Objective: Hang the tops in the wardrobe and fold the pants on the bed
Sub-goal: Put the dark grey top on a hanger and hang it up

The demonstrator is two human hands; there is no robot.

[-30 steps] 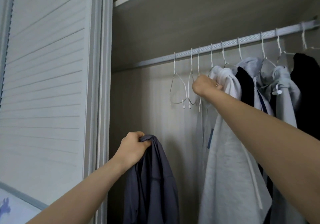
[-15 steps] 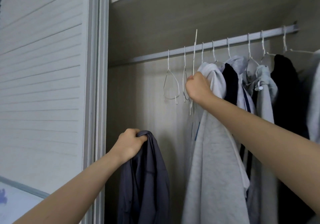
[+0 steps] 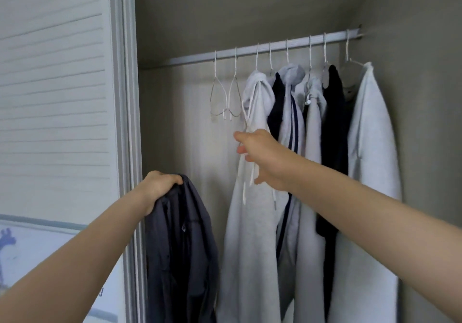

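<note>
Grey top (image 3: pixel 180 247) still bunched in left hand (image 3: pixel 156 187), right hand (image 3: pixel 262 157) just dropped off the 2 empty hangers (image 3: pixel 225 97), fingers loose, so no hanger yet.

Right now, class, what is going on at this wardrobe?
A person is hanging tops. The left hand grips a dark grey top, bunched at its upper end and not yet on a hanger. The right hand is open, reaching in front of a light grey hoodie on the rail. Two empty wire hangers hang at the rail's left end, beside several tops already hung.
</note>
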